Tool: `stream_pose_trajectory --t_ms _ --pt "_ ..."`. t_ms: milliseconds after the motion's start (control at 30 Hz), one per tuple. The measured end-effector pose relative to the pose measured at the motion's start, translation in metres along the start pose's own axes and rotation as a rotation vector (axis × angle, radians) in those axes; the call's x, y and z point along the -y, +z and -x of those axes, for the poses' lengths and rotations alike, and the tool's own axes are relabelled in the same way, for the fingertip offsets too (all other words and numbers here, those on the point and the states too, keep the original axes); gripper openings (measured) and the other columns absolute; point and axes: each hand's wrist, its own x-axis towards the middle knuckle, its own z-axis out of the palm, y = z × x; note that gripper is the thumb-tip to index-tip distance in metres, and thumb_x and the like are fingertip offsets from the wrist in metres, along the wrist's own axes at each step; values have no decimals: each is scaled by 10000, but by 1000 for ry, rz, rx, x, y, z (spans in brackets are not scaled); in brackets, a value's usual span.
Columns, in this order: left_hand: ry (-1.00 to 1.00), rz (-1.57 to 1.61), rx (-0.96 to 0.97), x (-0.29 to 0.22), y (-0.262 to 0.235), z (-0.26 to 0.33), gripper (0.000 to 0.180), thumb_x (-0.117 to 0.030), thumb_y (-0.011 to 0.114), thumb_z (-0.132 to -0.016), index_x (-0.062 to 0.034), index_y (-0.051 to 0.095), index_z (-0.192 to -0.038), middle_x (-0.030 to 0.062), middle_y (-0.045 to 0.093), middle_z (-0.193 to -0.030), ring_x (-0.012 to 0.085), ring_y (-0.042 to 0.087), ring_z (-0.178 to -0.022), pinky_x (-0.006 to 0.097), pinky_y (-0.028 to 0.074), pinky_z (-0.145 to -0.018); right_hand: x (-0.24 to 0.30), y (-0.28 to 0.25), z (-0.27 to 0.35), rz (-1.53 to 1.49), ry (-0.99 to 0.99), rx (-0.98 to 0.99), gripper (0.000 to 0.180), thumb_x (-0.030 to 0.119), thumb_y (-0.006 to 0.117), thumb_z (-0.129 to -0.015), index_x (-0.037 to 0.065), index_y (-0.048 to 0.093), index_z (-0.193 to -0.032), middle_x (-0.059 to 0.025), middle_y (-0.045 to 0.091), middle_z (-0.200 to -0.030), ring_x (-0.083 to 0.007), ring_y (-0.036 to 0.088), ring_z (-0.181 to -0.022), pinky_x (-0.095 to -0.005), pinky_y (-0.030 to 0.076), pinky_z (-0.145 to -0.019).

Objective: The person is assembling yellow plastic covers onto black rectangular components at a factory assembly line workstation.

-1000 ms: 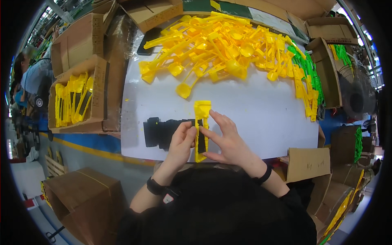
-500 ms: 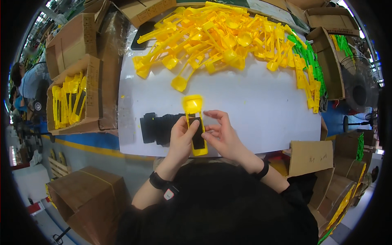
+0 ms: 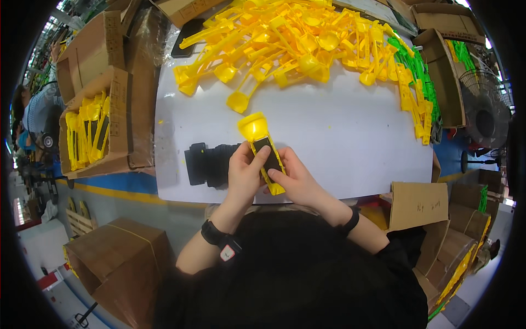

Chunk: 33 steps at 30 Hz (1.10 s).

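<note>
Both hands on one part — a yellow plastic scoop-shaped piece with a round cup end and a flat handle (image 3: 263, 148), lying lengthwise over the near edge of the white table (image 3: 350, 142), cup end pointing away from the person. A black rectangular insert (image 3: 267, 155) sits on the handle face.

Left hand (image 3: 244, 175) curls around the handle's left side, thumb pressed on the black insert. Right hand (image 3: 298, 178) grips the lower right of the handle, fingers closed on it near the bottom end. Neither hand is open; both clamp the same yellow piece.

Just left of the hands, touching or nearly touching the left hand — a row of black block-shaped parts (image 3: 211, 163) on the table.

Far half of the table: big loose heap of yellow plastic scoop parts (image 3: 296, 44). One stray yellow scoop (image 3: 240, 100) lies apart from the heap, between it and the held piece. Along the table's right edge, a strip of green plastic parts (image 3: 419, 71) mixed with more yellow ones.

Left of the table: open cardboard box (image 3: 118, 115) holding yellow pieces stood on end with dark inserts. Black wristwatch (image 3: 212, 233) on the left wrist, black band (image 3: 350, 221) on the right.
</note>
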Motion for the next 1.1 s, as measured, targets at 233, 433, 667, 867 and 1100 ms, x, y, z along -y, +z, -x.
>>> stream_pose_trajectory --t_ms 233,433,667,867,1100 --pt "-39 150 -61 -3 15 -1 216 -247 536 -1001 -45 571 -1068 -4 596 -840 61 571 -696 217 456 -570 18 9 3 14 30 -45 543 234 571 -956 20 276 -1358 -75 589 -850 -141 594 -663 -284 480 -590" --pt "-69 150 -7 -6 23 -4 224 -246 536 -1004 -40 585 -1076 -8 608 -854 50 553 -702 213 450 -595 21 11 -2 279 -332 -137 652 273 581 -945 -4 286 -1457 -116 626 -889 -132 581 -604 -273 476 -557" --pt "92 158 -84 -5 33 -7 176 -183 582 -980 -19 602 -1041 -3 626 -865 43 554 -735 209 447 -637 28 9 1 293 -271 -133 662 272 576 -943 -14 276 -1460 -153 641 -974 -164 622 -656 -283 499 -588" --pt "77 122 -77 -5 30 -7 190 -192 569 -987 -13 613 -1033 -7 621 -829 44 548 -707 218 446 -612 25 10 1 367 -397 -177 667 312 560 -955 -11 275 -1463 -193 649 -1032 -202 659 -715 -299 522 -629" --pt "56 50 -39 -2 34 0 213 -216 564 -990 -17 637 -971 -25 604 -781 23 507 -686 214 418 -588 24 11 1 362 -377 -204 689 354 565 -954 -23 284 -1457 -221 640 -1099 -261 684 -859 -342 534 -742"
